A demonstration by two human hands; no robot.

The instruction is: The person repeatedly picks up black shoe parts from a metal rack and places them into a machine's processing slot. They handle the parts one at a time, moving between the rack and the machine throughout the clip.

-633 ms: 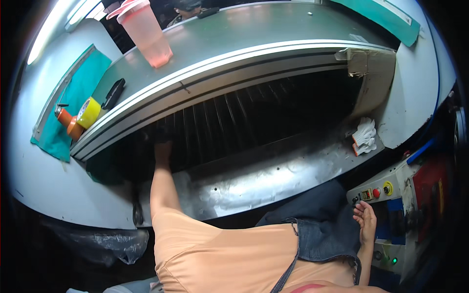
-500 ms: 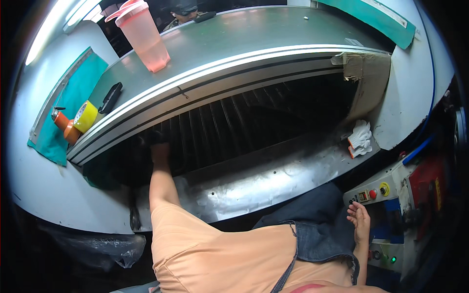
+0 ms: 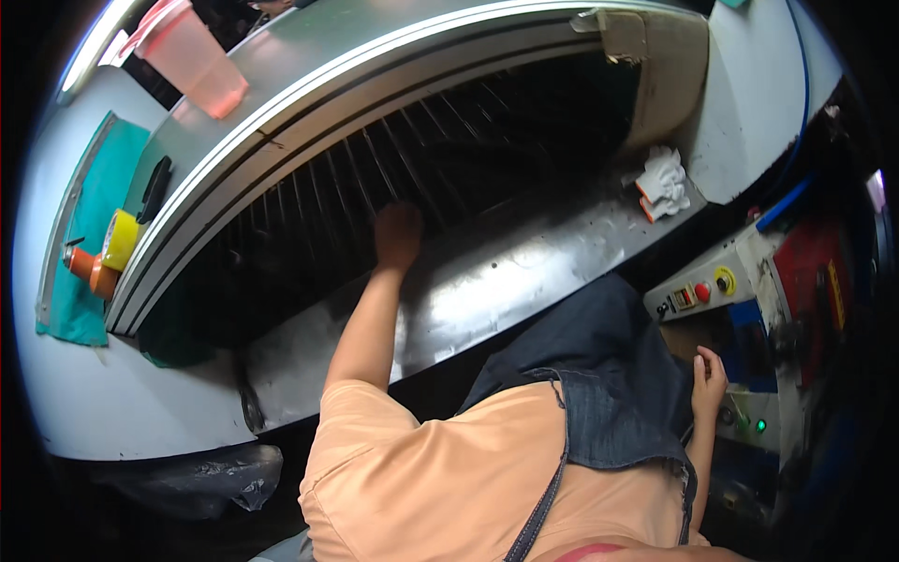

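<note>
My left hand (image 3: 399,234) reaches into the dark opening beneath the flat green belt (image 3: 309,36). It is above the thin slats (image 3: 375,169) inside, near the shiny metal sill (image 3: 487,281). Only the back of this hand shows; its fingers are lost in shadow, so what they hold, if anything, cannot be seen. At my right side my right hand (image 3: 709,379) hangs with loosely stretched fingers and nothing visible in it. Beside it stands a control panel (image 3: 693,281) with a red button and a green light.
White knit gloves (image 3: 662,184) lie at the sill's right end. Torn cardboard (image 3: 674,80) covers the opening's right corner. On the left are a yellow tape roll (image 3: 119,241), an orange tool (image 3: 92,270), a black object (image 3: 155,189) and a pink-lidded pitcher (image 3: 192,61).
My left hand has moved right and nearer the sill from the opening's dark left part. My right hand has shifted slightly down and right. The whole view has shifted and tilted.
</note>
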